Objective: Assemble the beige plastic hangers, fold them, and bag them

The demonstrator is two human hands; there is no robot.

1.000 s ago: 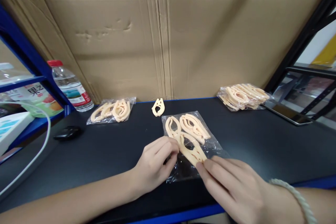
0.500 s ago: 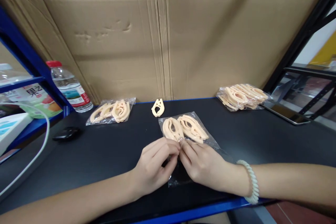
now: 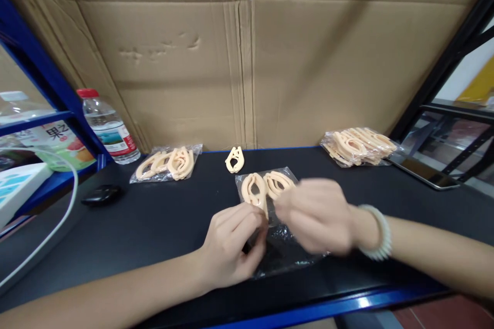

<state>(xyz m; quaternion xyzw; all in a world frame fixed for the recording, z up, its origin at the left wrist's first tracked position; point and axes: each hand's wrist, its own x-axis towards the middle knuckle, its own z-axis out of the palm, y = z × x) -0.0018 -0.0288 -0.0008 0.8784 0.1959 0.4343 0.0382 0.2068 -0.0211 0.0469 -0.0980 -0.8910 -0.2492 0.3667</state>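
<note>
A clear plastic bag (image 3: 285,257) lies on the black table in front of me, with beige looped pieces that look like folded travel hangers (image 3: 278,183) inside its far part. My left hand (image 3: 235,247) pinches the bag at its left side, by the lower end of the left hanger (image 3: 254,188). Over the bag's right side is my right hand (image 3: 314,216), blurred by motion. It looks curled, but its fingertips and anything in them cannot be made out. A pale twisted bracelet (image 3: 380,231) circles the right wrist.
One loose hanger (image 3: 234,160) lies beyond the bag. Further bagged hangers sit at the left (image 3: 165,163) and in a pile (image 3: 358,146) at the right, beside a tablet-like device (image 3: 424,170). A black mouse (image 3: 102,195), water bottle (image 3: 110,131) and white cable (image 3: 71,200) are leftward.
My right hand has come away from my left and moved right and upward, baring more of the bag's near part. My left hand stays pinched on the bag. The view has shifted slightly.
</note>
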